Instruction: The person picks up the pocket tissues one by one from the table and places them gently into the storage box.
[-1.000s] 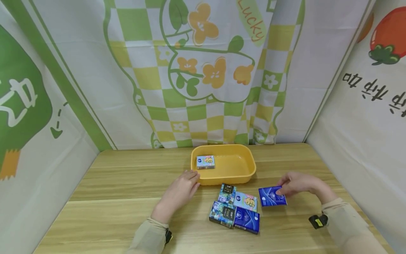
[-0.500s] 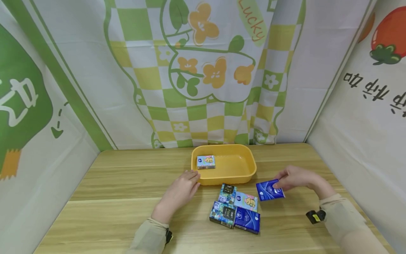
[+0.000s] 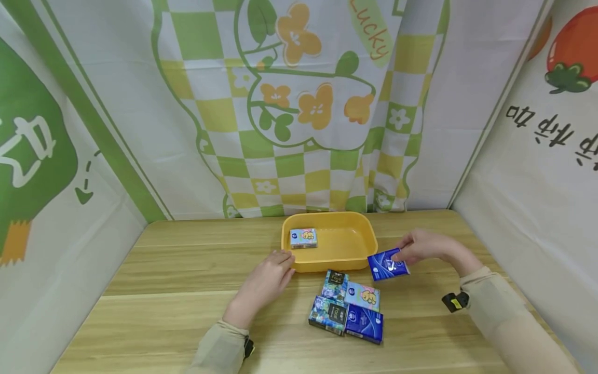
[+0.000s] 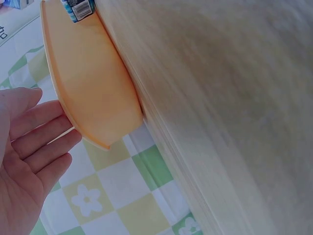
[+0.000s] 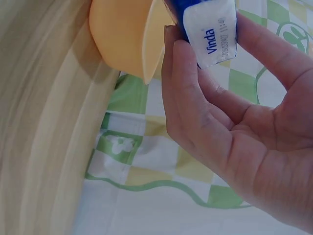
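A dark blue tissue pack (image 3: 386, 265) is pinched between thumb and fingers of my right hand (image 3: 422, 246), raised beside the yellow basin's right front corner. In the right wrist view the white end of that tissue pack (image 5: 211, 36) reads "Vinda". My left hand (image 3: 266, 278) touches the left front rim of the yellow basin (image 3: 343, 254); in the left wrist view the straight fingers (image 4: 46, 139) meet its edge. Inside the basin, at the left, lies a light blue tissue pack (image 3: 303, 238) with a yellow cartoon print.
Several tissue packs lie together in front of the basin: a small green-blue pack (image 3: 335, 284), a light blue pack (image 3: 362, 296), a larger green-blue pack (image 3: 328, 315) and a dark blue pack (image 3: 364, 323). A checkered curtain (image 3: 289, 171) hangs behind the wooden table (image 3: 177, 280).
My right hand has moved the dark blue tissue pack up and left, toward the basin's right front corner. My left hand has stayed at the rim.
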Demonstrator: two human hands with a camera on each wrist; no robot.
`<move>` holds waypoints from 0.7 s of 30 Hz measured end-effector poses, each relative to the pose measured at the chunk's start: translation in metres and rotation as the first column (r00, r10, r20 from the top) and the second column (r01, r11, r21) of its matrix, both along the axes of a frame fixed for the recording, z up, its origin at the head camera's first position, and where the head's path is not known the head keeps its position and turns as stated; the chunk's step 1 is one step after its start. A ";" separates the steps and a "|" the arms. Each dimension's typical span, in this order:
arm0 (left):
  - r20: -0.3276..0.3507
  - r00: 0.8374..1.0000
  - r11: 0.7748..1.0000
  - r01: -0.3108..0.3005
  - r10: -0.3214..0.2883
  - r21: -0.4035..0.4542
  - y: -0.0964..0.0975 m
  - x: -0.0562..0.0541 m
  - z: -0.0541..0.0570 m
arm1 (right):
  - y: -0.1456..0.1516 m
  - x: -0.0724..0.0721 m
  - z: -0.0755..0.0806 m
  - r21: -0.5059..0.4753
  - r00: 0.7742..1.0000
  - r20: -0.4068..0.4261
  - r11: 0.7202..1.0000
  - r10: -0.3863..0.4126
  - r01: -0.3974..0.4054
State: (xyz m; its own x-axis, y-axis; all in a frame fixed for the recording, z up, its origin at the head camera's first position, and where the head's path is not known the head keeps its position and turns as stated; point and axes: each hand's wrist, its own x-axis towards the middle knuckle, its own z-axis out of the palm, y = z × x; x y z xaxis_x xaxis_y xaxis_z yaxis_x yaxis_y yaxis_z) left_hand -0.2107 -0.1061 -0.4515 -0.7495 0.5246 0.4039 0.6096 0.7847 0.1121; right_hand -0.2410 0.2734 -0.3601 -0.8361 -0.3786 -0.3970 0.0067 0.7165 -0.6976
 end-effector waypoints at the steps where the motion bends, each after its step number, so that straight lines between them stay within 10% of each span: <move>1: -0.002 1.000 1.000 -0.001 0.001 -0.001 0.000 0.000 0.000 | -0.002 -0.002 0.001 0.005 1.000 -0.005 1.000 0.004 -0.004; 21: -0.003 1.000 1.000 0.000 0.000 0.000 -0.001 0.001 0.001 | -0.024 -0.035 0.010 -0.018 1.000 -0.009 1.000 0.008 -0.008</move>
State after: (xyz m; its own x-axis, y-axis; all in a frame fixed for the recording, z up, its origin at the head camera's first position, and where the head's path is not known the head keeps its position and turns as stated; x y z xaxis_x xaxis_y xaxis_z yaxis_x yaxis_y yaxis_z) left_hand -0.2093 -0.1067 -0.4500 -0.7486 0.5243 0.4058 0.6096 0.7850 0.1103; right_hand -0.2764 0.2495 -0.3499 -0.8367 -0.3922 -0.3823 -0.0052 0.7037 -0.7105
